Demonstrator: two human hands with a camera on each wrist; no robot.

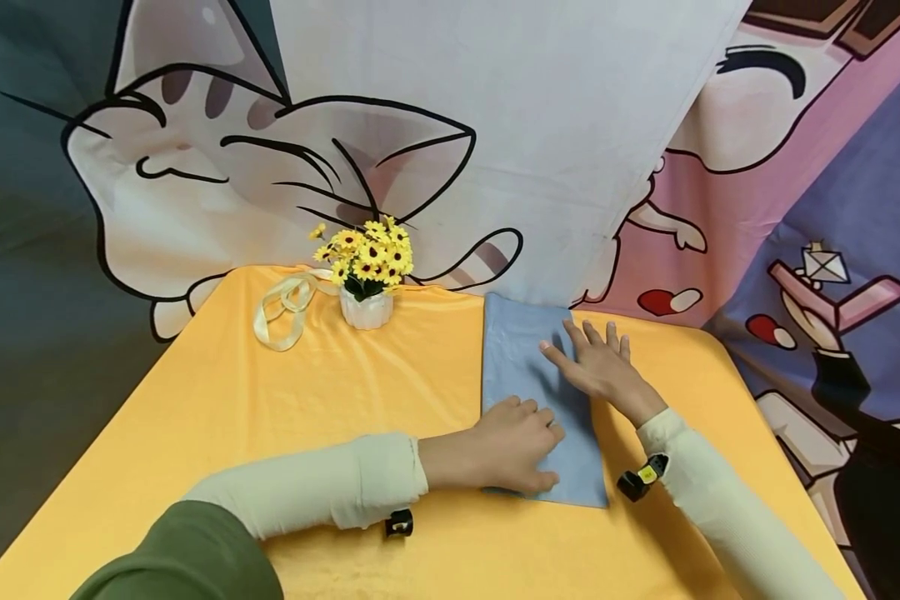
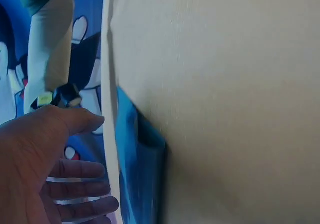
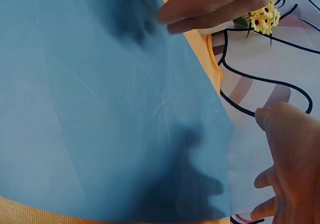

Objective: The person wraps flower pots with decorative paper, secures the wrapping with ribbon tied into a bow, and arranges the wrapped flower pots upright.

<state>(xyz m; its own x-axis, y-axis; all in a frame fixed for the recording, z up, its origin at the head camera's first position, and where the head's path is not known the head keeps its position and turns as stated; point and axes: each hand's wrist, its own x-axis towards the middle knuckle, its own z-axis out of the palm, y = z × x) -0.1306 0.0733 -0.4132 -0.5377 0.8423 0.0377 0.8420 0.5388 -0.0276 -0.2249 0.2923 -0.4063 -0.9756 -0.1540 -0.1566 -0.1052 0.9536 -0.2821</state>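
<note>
A blue rectangular piece of fabric (image 1: 528, 358) lies flat on the yellow cloth, right of the table's middle, with faint creases in the right wrist view. Over its lower part hovers my left hand (image 1: 513, 446), palm down, fingers loosely extended and holding nothing. My right hand (image 1: 600, 367) is above its right edge, fingers spread and thumb out. In the right wrist view, shadows fall on the fabric beneath the hands. A fold or opening shows at one end of the fabric (image 2: 145, 159) in the left wrist view.
A white pot of yellow flowers (image 1: 367, 308) stands near the table's back edge, a loosely coiled cream ribbon (image 1: 288, 312) beside it. Yellow cloth (image 1: 217, 400) covers the table. Cartoon-printed curtains (image 1: 555, 125) hang behind and to the right.
</note>
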